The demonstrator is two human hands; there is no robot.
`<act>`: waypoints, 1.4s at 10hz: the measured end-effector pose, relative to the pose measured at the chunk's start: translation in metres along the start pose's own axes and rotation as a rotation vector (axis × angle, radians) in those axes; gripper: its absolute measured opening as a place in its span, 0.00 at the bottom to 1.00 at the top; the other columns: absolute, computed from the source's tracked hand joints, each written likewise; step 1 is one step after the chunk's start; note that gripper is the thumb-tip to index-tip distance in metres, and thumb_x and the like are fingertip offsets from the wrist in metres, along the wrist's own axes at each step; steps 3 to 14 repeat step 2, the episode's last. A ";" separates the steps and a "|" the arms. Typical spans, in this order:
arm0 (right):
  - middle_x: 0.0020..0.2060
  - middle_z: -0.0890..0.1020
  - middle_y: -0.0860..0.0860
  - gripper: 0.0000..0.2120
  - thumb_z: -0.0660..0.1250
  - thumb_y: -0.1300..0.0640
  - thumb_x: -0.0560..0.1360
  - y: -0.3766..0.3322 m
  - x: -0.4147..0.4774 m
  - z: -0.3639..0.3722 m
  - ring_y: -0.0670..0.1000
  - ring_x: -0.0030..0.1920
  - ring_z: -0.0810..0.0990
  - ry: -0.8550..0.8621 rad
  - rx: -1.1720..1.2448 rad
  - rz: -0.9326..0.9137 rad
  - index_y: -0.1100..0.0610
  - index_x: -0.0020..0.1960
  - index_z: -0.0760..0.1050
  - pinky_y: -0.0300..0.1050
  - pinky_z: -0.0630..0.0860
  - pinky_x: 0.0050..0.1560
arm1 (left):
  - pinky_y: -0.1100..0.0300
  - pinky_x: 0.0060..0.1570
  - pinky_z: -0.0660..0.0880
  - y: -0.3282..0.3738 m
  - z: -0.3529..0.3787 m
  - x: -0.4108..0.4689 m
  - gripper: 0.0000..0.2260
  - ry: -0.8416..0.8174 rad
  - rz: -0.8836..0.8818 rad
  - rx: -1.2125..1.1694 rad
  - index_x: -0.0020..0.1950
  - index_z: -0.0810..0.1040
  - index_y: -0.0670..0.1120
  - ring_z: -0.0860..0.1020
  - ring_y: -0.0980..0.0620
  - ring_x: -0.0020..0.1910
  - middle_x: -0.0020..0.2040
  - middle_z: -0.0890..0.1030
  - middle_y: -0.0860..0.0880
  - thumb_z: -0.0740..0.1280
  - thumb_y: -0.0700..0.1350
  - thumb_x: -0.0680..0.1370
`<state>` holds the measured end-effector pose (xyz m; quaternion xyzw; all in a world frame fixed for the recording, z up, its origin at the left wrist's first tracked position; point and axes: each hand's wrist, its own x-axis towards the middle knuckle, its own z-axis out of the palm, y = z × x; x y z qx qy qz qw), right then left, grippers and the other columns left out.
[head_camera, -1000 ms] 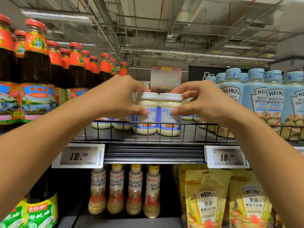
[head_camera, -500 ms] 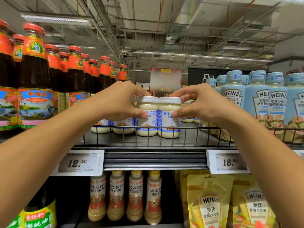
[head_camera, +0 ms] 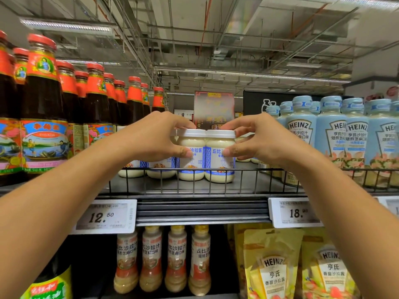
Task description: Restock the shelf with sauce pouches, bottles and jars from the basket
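Hands are each gripping one jar. The left hand [head_camera: 155, 137] is curling its fingers over the lid of the left jar [head_camera: 192, 144] with the thumb on the label, and the right hand [head_camera: 259, 139] is doing the same on the right jar [head_camera: 218, 145]. Both jars are standing upright and touching side by side at 12 o'clock, on the shelf [head_camera: 194, 188] just behind the wire rail [head_camera: 248, 180]. The left jar is sitting at 3 o'clock from its hand and the right jar at 9 o'clock from its hand, with both hands equally near. The coming move is probably letting go.
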<state>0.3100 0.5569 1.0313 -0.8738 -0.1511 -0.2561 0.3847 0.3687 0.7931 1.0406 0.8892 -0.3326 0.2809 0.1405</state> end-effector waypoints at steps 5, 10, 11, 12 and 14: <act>0.57 0.77 0.48 0.29 0.80 0.50 0.68 -0.008 -0.007 -0.002 0.42 0.50 0.80 0.035 -0.225 -0.038 0.48 0.67 0.76 0.37 0.78 0.50 | 0.63 0.62 0.63 -0.003 -0.002 -0.007 0.29 0.104 0.064 0.002 0.73 0.70 0.55 0.70 0.54 0.71 0.72 0.73 0.56 0.72 0.58 0.74; 0.57 0.77 0.48 0.29 0.80 0.50 0.68 -0.008 -0.007 -0.002 0.42 0.50 0.80 0.035 -0.225 -0.038 0.48 0.67 0.76 0.37 0.78 0.50 | 0.63 0.62 0.63 -0.003 -0.002 -0.007 0.29 0.104 0.064 0.002 0.73 0.70 0.55 0.70 0.54 0.71 0.72 0.73 0.56 0.72 0.58 0.74; 0.57 0.77 0.48 0.29 0.80 0.50 0.68 -0.008 -0.007 -0.002 0.42 0.50 0.80 0.035 -0.225 -0.038 0.48 0.67 0.76 0.37 0.78 0.50 | 0.63 0.62 0.63 -0.003 -0.002 -0.007 0.29 0.104 0.064 0.002 0.73 0.70 0.55 0.70 0.54 0.71 0.72 0.73 0.56 0.72 0.58 0.74; 0.57 0.77 0.48 0.29 0.80 0.50 0.68 -0.008 -0.007 -0.002 0.42 0.50 0.80 0.035 -0.225 -0.038 0.48 0.67 0.76 0.37 0.78 0.50 | 0.63 0.62 0.63 -0.003 -0.002 -0.007 0.29 0.104 0.064 0.002 0.73 0.70 0.55 0.70 0.54 0.71 0.72 0.73 0.56 0.72 0.58 0.74; 0.57 0.77 0.48 0.29 0.80 0.50 0.68 -0.008 -0.007 -0.002 0.42 0.50 0.80 0.035 -0.225 -0.038 0.48 0.67 0.76 0.37 0.78 0.50 | 0.63 0.62 0.63 -0.003 -0.002 -0.007 0.29 0.104 0.064 0.002 0.73 0.70 0.55 0.70 0.54 0.71 0.72 0.73 0.56 0.72 0.58 0.74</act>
